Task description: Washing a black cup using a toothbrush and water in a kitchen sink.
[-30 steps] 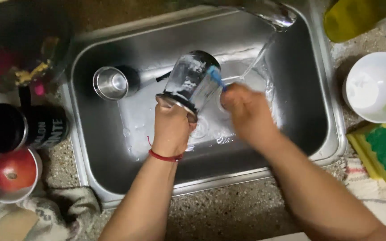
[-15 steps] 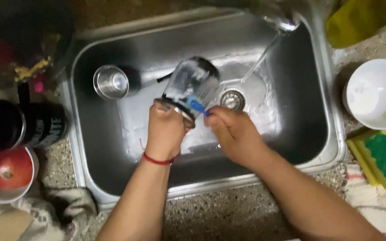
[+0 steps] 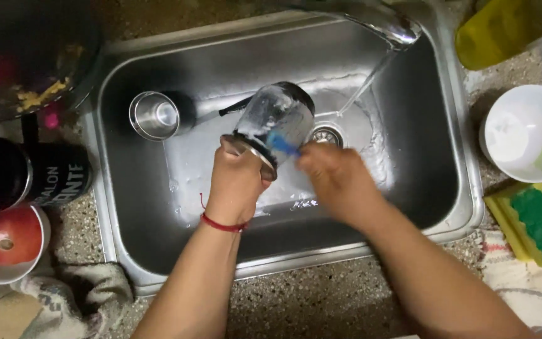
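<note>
Fingers: left hand (image 3: 236, 182) wrapped round the rim of a glass jar (image 3: 275, 122); right hand (image 3: 337, 179) closed on a blue brush (image 3: 282, 144), blurred. Surface: steel sink (image 3: 127, 207) in a speckled stone counter (image 3: 308, 301), tap (image 3: 387, 22) running. Around: steel cup (image 3: 155, 115) lying in the sink, white bowl (image 3: 522, 132), green-and-yellow sponge (image 3: 537, 220), tomato (image 3: 7, 235). Jar: tilted over the drain (image 3: 326, 134), brush touching its mouth.
</note>
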